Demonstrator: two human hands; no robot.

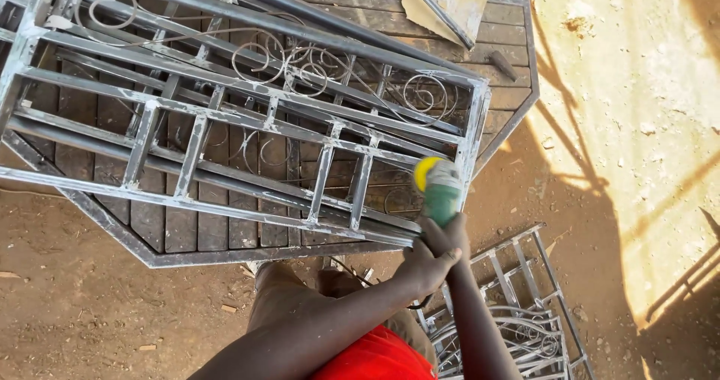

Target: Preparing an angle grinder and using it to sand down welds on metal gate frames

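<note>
On dirt ground, both hands (437,251) clamped round green angle grinder (441,194), grinding metal grille (247,117) corner at four o'clock

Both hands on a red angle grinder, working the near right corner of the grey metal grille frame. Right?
Not quite: the angle grinder is green with a yellow disc end, not red. The head view shows this. The rest stands: the left hand and right hand both grip it at the near right corner of the grey metal grille frame.

No packages, labels, signs or screens in view.
</note>
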